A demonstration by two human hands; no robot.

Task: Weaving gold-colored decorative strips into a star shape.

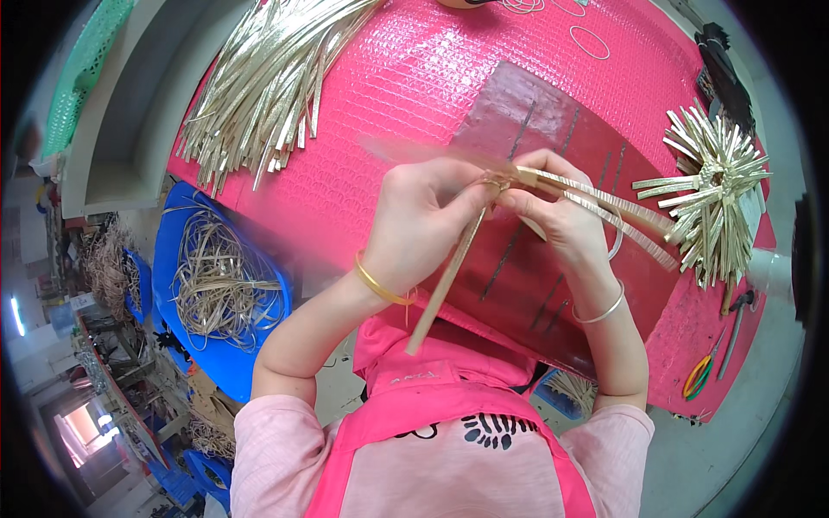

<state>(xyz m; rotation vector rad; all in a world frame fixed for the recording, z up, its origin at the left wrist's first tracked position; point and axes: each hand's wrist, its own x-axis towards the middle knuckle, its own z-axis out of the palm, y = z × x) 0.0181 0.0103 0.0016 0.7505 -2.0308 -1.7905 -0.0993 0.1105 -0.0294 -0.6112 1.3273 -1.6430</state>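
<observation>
My left hand (423, 216) and my right hand (561, 211) meet above a dark red board (492, 104) with black line marks. Both are closed, thumbs and fingers pinching flat gold strips (445, 289) where they cross. One strip hangs down toward my lap, and two textured lengths reach out to the right past my right hand. Another end is smeared by motion to the left. The crossing itself is partly hidden by my fingers. At the right, a bushy gold bunch of strips (721, 194) lies near the far ends of those lengths.
A pink bubble-textured sheet (406, 78) covers the table. Long gold strips (268, 78) lie at the back left. Below the table's left edge, a blue tub (229, 363) holds tangled strips. Scissors (699, 375) with orange and green handles lie at the right edge.
</observation>
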